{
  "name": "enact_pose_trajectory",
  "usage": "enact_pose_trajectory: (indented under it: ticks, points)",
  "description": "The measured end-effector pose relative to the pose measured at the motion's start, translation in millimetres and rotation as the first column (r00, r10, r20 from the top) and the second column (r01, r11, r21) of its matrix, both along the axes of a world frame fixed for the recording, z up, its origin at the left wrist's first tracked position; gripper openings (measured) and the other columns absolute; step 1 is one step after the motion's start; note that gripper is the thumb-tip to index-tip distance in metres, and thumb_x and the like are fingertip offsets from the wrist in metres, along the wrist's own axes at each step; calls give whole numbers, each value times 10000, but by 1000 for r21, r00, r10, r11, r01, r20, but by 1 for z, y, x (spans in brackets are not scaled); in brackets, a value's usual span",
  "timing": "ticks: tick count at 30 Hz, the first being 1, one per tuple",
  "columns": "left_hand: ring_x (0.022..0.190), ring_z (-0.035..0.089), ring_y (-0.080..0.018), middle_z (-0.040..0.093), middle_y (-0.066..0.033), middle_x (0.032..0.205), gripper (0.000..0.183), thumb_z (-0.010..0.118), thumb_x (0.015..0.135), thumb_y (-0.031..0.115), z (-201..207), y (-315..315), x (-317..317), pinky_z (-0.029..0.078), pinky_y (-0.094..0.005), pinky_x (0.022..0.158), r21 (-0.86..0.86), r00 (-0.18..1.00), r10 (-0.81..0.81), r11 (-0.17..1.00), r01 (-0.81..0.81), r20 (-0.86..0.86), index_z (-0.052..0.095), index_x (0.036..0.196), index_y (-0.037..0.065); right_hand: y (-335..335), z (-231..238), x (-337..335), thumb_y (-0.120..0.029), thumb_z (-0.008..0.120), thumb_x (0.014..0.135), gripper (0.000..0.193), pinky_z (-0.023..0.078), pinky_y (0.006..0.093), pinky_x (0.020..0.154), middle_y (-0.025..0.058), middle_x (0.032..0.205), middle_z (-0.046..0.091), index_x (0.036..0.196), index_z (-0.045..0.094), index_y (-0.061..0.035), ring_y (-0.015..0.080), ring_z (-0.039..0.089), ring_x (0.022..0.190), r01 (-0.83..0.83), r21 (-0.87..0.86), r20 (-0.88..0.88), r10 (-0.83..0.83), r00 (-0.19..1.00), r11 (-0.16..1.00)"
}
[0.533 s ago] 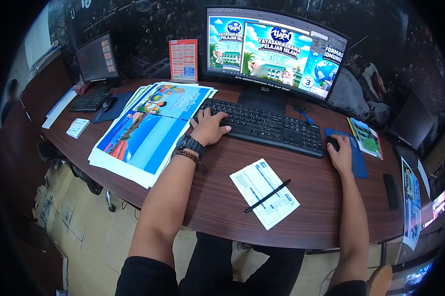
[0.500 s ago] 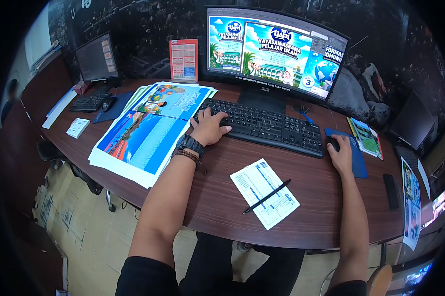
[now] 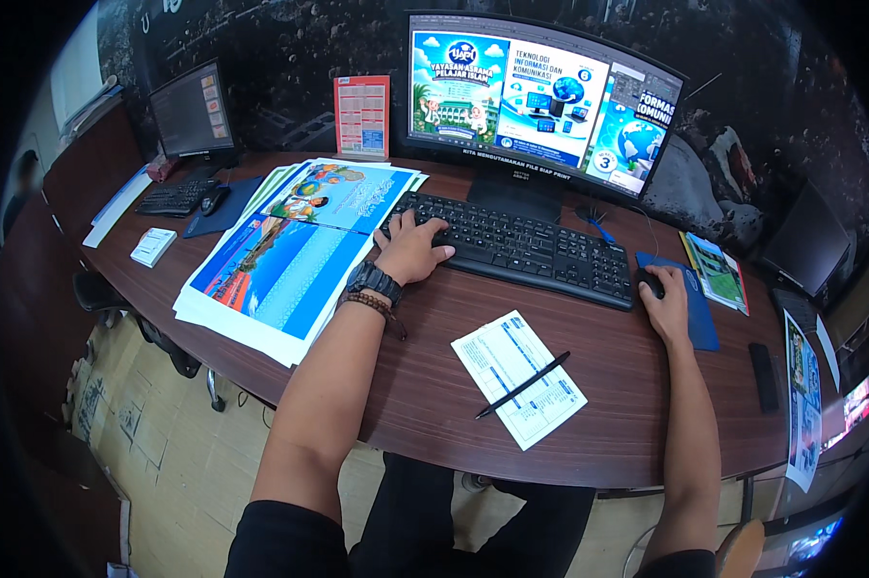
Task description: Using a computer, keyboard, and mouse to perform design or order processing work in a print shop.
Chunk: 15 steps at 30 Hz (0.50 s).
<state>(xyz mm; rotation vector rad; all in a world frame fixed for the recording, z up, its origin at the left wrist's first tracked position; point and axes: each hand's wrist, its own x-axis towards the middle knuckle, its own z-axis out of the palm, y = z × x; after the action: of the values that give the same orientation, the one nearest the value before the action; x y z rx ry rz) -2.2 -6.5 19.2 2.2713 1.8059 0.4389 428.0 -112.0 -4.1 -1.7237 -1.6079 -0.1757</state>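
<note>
My left hand [image 3: 411, 252] rests on the left end of a black keyboard [image 3: 540, 252], fingers spread over the keys and thumb out to the right. A dark watch [image 3: 374, 280] and a beaded bracelet circle that wrist. On a blue mouse pad [image 3: 701, 326], my right hand [image 3: 668, 310] is curled over a black mouse [image 3: 652, 282]. Behind the keyboard stands a monitor [image 3: 550, 101] with colourful blue page designs on screen. Between my forearms lies a printed paper form [image 3: 497, 349], and a black pen [image 3: 524, 383] rests diagonally across it.
Large colour prints [image 3: 261, 279] lie stacked left of my left hand. Farther left are a small card stack [image 3: 152, 248], another keyboard [image 3: 170, 197] and a monitor [image 3: 192, 114]. A red-framed calendar [image 3: 362, 120] stands behind. Booklets [image 3: 719, 272] and a dark oblong object [image 3: 763, 378] lie at right.
On the screen, the large design window in front has gone, and a different page now shows in the middle. Both hands stay in nearly the same places.
</note>
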Motion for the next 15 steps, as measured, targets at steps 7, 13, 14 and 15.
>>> enact_pose_trajectory:
  ticks: [7, 13, 14, 15]
  points:
    - [1472, 203, -425, 301, -243, 1546, 501, 655, 925, 438, 0, 0, -1, 154, -675, 1134, -3, 1000, -1, 1000, 1, 1, 537, 1388, 288, 1, 0, 0, -211, 680, 830, 363, 453, 402, 973, 158, 1169, 564, 1154, 676, -47, 344, 575, 1120, 6, -15, -7, -6, 1000, 1000]
    - [1475, 201, -419, 299, -242, 1547, 499, 652, 928, 440, 1, -1, 1, 150, -675, 1136, -5, 1000, 2, 1000, -2, -2, 536, 1389, 289, 1, 0, 0, -206, 681, 830, 360, 453, 402, 970, 157, 1159, 563, 1153, 675, -48, 344, 575, 1115, 4, -8, -12, -4, 1000, 1000]
    - [1475, 201, -418, 299, -242, 1547, 499, 651, 929, 441, 2, -1, 1, 149, -675, 1136, -5, 1000, 2, 1000, -2, -1, 536, 1389, 289, 0, 0, 0, -203, 679, 830, 355, 455, 404, 969, 158, 1158, 565, 1149, 673, -47, 347, 577, 1113, 17, 1, -4, -17, 1000, 1000]
    - [1475, 201, -418, 299, -242, 1547, 499, 651, 929, 441, 1, -1, 0, 149, -675, 1136, -5, 1000, 3, 1000, -3, -2, 536, 1389, 289, 0, 0, -1, -199, 677, 831, 350, 457, 406, 968, 158, 1157, 567, 1146, 671, -45, 350, 578, 1110, 28, 10, 3, -28, 1000, 1000]
